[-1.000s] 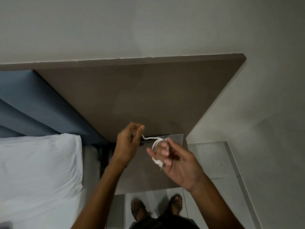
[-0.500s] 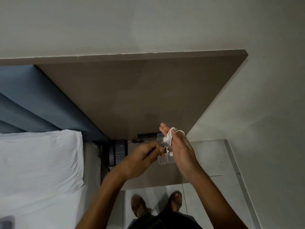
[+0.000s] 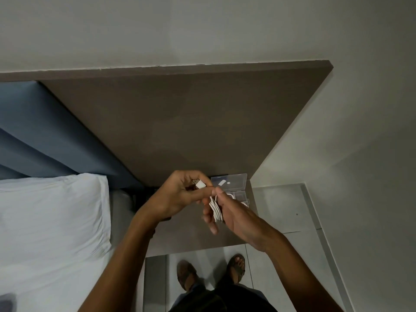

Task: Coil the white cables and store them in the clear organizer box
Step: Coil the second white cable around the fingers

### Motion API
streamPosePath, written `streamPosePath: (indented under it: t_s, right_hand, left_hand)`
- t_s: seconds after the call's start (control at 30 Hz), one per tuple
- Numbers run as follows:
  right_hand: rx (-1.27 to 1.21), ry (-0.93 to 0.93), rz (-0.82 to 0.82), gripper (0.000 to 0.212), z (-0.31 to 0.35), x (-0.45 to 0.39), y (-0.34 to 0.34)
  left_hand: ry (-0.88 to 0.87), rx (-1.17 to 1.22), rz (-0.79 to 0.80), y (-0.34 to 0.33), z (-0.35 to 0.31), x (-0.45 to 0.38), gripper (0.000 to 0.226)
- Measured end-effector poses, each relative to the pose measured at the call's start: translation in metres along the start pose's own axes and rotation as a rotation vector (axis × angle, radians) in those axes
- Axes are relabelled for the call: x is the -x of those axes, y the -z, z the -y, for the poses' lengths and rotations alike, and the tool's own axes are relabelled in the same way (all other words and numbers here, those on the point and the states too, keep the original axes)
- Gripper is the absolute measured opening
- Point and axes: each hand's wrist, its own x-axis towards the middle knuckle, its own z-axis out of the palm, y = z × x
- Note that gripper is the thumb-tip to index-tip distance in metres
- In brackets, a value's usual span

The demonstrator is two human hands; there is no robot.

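1. Both hands, the left hand (image 3: 180, 194) and right hand (image 3: 236, 216), sit close together above the brown bedside table (image 3: 193, 235), screening most of its top.
2. The clear organizer box (image 3: 234, 184) stands at the table's far right corner, lid raised against the brown wall panel (image 3: 180, 122); nothing reaches it from behind.
3. The table's near edge lies bare.
4. The bed (image 3: 51, 221) closes the left side.
5. Open tiled floor (image 3: 283, 203) lies to the right.

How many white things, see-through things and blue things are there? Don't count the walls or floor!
White: 2, the white cable wound on the right hand, its plug pinched by the left hand, and the pillow
See-through: 1, the clear organizer box
Blue: 1, the headboard padding
Total: 4
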Motion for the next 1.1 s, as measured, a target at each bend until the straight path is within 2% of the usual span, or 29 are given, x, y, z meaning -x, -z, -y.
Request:
streamPosePath:
  t_s: [0.1,0.2,0.27,0.43,0.53,0.63,0.8,0.93,1.03,1.1]
  right_hand:
    - [0.001,-0.001,0.020,0.067,-0.002,0.002,0.003]
    - [-0.103,0.012,0.074,0.055,0.002,0.006,-0.001]
    - [-0.170,0.022,0.091,0.050,0.002,0.006,-0.005]
    - [-0.223,0.025,0.071,0.046,0.002,0.006,-0.013]
    - [-0.255,0.040,0.035,0.046,-0.004,0.002,-0.015]
    - [-0.298,0.021,-0.049,0.047,-0.014,-0.004,-0.018]
    - [-0.383,-0.008,-0.173,0.048,-0.037,-0.014,-0.022]
    - [-0.337,-0.041,-0.312,0.053,-0.058,-0.023,-0.025]
    - [-0.197,-0.047,-0.509,0.061,-0.077,-0.031,-0.024]
    - [-0.111,-0.009,-0.613,0.049,-0.088,-0.033,-0.016]
  left_hand:
    - [0.011,0.090,-0.047,-0.006,0.010,0.006,0.018]
    - [0.023,0.217,-0.080,-0.010,0.019,0.016,0.025]
    - [0.029,0.288,-0.032,-0.015,0.024,0.022,0.026]
    - [0.132,0.310,0.095,-0.018,0.026,0.035,0.036]
    - [0.130,0.279,0.127,-0.010,0.025,0.038,0.036]
    - [0.119,0.210,0.149,-0.003,0.029,0.042,0.034]
    - [0.125,0.166,0.081,-0.001,0.043,0.052,0.034]
    - [0.188,0.155,-0.064,-0.022,0.056,0.047,0.033]
    - [0.235,0.145,-0.150,-0.039,0.063,0.036,0.030]
    - [0.265,0.114,-0.177,-0.050,0.070,0.024,0.028]
